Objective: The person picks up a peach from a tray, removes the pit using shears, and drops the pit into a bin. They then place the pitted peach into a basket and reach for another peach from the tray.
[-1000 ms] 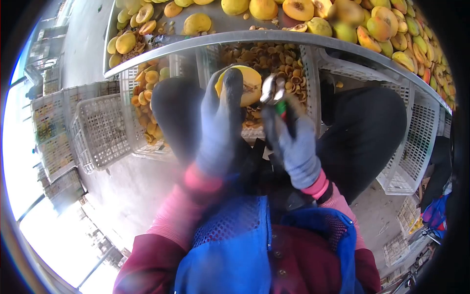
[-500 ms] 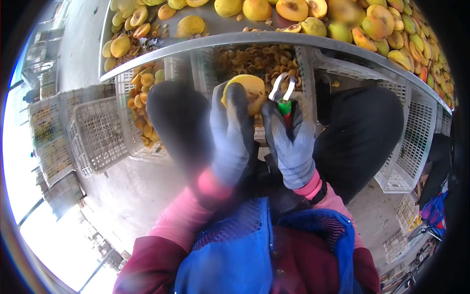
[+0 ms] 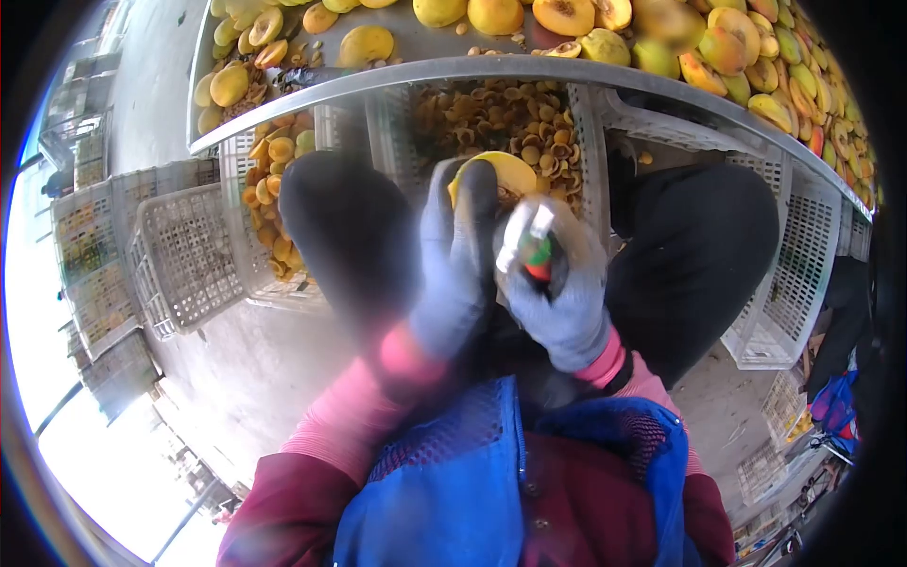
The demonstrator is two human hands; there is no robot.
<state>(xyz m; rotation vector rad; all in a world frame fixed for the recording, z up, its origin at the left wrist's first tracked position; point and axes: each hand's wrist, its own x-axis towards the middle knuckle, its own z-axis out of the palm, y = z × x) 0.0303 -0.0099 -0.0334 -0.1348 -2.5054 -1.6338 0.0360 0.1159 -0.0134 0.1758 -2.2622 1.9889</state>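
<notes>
In a grey glove, my left hand (image 3: 450,260) is closed around a halved yellow peach (image 3: 507,170), its rounded yellow skin showing above the fingers. The cut face is mostly hidden now. My gloved right hand (image 3: 564,302) grips a pitting tool (image 3: 538,253) with a looped metal blade and a green and red handle. Motion blurs the blade, which is close to the lower right of the peach; whether it touches the flesh I cannot tell. Both hands are above my lap, between my knees.
A metal-edged table (image 3: 416,76) crosses the top, bearing whole and halved peaches (image 3: 564,17). Under it, a crate (image 3: 590,161) holds brown and orange scraps, and another at left holds peach halves (image 3: 281,149). Plastic crates (image 3: 189,250) stand at left, with another crate (image 3: 789,274) at right.
My right hand has turned and brought the tool's blade up against or near the peach. My left hand has tilted the peach, so its cut face shows less.
</notes>
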